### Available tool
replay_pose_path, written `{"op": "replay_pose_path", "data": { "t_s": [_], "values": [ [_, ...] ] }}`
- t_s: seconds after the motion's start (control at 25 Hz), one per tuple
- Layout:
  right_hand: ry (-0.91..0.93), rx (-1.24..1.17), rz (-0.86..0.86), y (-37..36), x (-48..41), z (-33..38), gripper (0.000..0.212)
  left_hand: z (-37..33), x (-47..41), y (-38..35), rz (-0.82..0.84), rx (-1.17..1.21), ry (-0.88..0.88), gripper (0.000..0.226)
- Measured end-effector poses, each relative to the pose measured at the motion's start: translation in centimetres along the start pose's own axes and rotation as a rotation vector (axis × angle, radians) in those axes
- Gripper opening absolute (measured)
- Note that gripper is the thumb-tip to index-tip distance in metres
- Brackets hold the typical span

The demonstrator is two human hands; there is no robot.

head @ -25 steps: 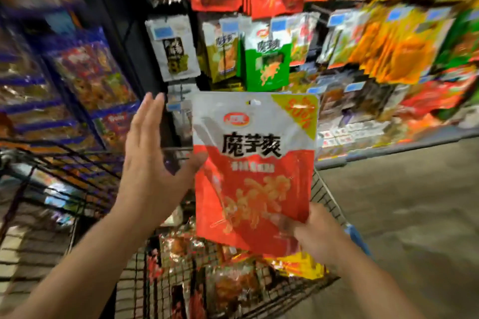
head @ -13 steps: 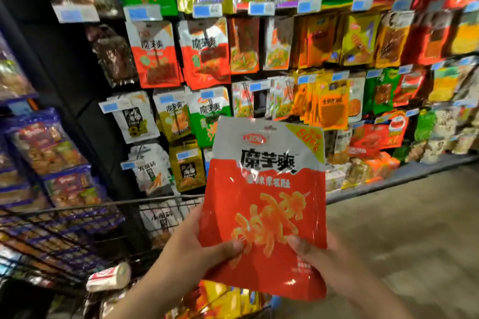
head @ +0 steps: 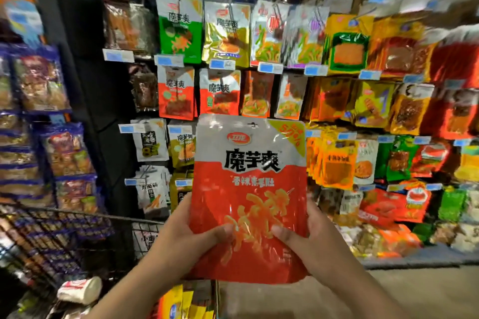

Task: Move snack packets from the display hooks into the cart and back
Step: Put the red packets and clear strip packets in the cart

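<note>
Raised since half a second ago, the red and silver snack packet (head: 250, 189) now sits higher in front of the display, and the view has tilted up with it; a second ago the left hand was spread open beside the packet, and now it has closed on it. Both hands hold the packet upright by its lower half. The left hand (head: 186, 246) pinches the lower left edge, with its thumb (head: 220, 232) pressed flat on the glossy front. The right hand (head: 311, 248) does the same on the lower right edge. The fingers of both hands are behind the packet and cannot be seen. Well above the grip, in the silver top strip, is a small hang hole (head: 252, 125). Just beyond that top edge, two matching red packets (head: 219, 92) hang on the display. Below and to the left of the grip is the wire rim of the cart (head: 77, 215), and directly below the grip lie yellow packets (head: 186, 300). The packet looks light, a soft foil pouch that bends easily. Its shiny skin is probably slippery, so a firm pinch on the flat sealed edges should hold better than a squeeze on the filled middle. Held this low, the top may flop. For hanging it, a hold closer to the hole, at the upper corners, would likely steer it better.
</note>
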State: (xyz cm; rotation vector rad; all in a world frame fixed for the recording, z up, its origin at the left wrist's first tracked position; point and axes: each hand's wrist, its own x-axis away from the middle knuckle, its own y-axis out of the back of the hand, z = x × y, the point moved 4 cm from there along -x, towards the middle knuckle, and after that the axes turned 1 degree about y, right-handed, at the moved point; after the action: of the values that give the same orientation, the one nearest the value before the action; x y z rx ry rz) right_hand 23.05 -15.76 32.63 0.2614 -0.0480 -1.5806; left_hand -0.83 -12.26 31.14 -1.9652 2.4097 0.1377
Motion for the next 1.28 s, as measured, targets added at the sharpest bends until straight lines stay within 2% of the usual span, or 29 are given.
{"op": "replay_pose_path", "data": {
  "t_s": [0.16,0.32,0.48,0.6,0.8,1.08,1.28],
  "values": [
    [0.004,0.02,0.061,0.8,-5.6,-1.4,0.068,0.3,-4.9,0.0,-0.041,-0.054,-0.033,0.068],
    [0.004,0.018,0.089,1.9,-13.0,-3.7,0.1,2.5,-12.0,-0.1,-0.063,-0.014,0.016,0.085],
    [-0.002,-0.028,0.069,3.4,-19.4,-5.7,0.101,4.0,-18.1,-0.8,-0.112,-0.018,0.07,0.086],
    [0.059,-0.037,0.011,4.1,-24.0,-6.4,0.111,4.3,-22.5,-0.7,-0.165,-0.033,0.046,0.098],
    [0.123,-0.092,0.077,4.4,-30.5,-8.7,0.106,5.1,-27.6,-0.2,-0.299,-0.063,-0.151,0.119],
    [0.198,-0.155,0.244,8.4,-39.4,-9.2,0.103,4.1,-33.9,-2.8,-0.461,-0.168,-0.255,0.115],
    [0.242,-0.158,0.32,7.8,-43.9,-8.3,0.104,3.8,-36.5,-1.9,-0.56,-0.129,-0.29,0.111]
  ]
}}
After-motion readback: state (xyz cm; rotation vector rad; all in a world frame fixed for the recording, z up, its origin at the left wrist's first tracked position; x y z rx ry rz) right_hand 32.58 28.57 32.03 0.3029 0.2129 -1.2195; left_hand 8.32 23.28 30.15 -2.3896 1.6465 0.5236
